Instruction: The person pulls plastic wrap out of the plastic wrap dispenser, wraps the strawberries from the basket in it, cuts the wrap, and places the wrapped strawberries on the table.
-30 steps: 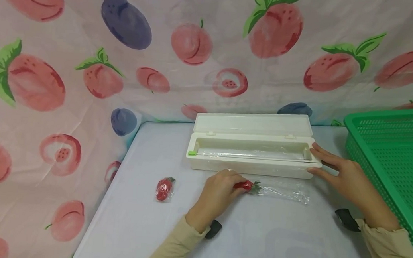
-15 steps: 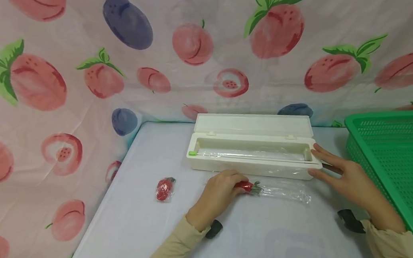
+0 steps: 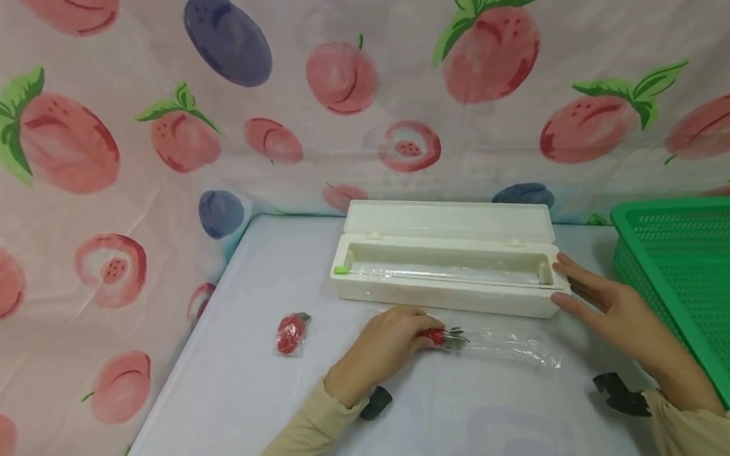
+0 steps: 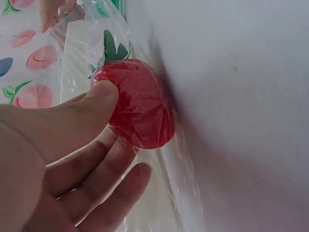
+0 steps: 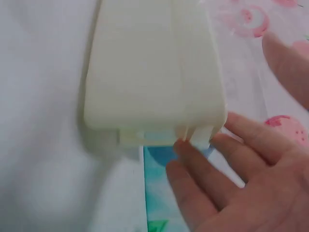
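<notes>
With thumb and fingers my left hand pinches a red strawberry with green leaves. Clear film covers the berry in the left wrist view, and a loose length of cling film trails to its right. Just behind lies a white cling film dispenser with its lid raised, a clear roll inside and a green slider at the left end. Fingertips of my right hand are at the dispenser's right end, fingers extended and thumb apart. Left of my left hand lies another film-wrapped strawberry.
A green plastic basket stands at the right, close beside my right forearm. Behind the white-covered table hangs a fruit-print cloth, which also runs down the left side.
My left hand and the strawberry have shifted slightly toward me and to the right, the film tail moving rightward with them. My right hand's fingertips have slid a little to the right at the dispenser's end.
</notes>
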A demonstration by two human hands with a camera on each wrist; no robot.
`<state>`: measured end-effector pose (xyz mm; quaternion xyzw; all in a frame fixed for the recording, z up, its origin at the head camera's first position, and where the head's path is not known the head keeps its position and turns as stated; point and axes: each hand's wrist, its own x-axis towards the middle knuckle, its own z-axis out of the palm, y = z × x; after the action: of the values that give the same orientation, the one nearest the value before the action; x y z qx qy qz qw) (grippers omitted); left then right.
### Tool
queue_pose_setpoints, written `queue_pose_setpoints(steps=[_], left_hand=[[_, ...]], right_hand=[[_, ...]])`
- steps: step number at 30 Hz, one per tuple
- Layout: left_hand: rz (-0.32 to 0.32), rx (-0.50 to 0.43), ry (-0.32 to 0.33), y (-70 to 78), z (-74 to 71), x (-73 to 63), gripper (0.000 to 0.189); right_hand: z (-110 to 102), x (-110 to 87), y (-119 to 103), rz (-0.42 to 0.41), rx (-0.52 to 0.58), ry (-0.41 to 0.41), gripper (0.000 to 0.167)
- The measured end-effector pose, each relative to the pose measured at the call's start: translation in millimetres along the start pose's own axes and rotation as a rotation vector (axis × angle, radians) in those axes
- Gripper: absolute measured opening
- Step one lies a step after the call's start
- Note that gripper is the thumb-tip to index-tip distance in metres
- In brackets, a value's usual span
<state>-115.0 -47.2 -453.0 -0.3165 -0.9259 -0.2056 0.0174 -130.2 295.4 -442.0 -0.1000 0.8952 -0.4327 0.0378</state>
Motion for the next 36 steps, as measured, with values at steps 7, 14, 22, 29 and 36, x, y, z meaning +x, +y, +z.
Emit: queue_pose_setpoints(steps=[7,14,22,29,36], left_hand=[[-0.011,0.011,-0.038,1.8,-0.8,-0.2,0.037],[-0.044,-0.013,-0.109,5.1,-4.0,1.3,0.051],[-0.078,-0.083,-0.153,6.8,-4.4,2.7,0.041],[-0.08,-0.099,-0.159,6.9,-3.2,3.6,0.036],[-0.138,-0.143,-0.168,6.1,-2.3,3.0,0.037]], right_hand=[[-1,-2.4,-18,0.062,-0.008,0.08,0.06],[32,-9.2,-65,-0.347,-0.186,0.304,0.03],[87,-10.1,-81,-0.547,-0.289,-0.058,0.026],[103,-11.1,-76,-0.544,-0.313,-0.11,0.032],[113,-11.9,-73,-0.551,-0.38,-0.06,0.038]])
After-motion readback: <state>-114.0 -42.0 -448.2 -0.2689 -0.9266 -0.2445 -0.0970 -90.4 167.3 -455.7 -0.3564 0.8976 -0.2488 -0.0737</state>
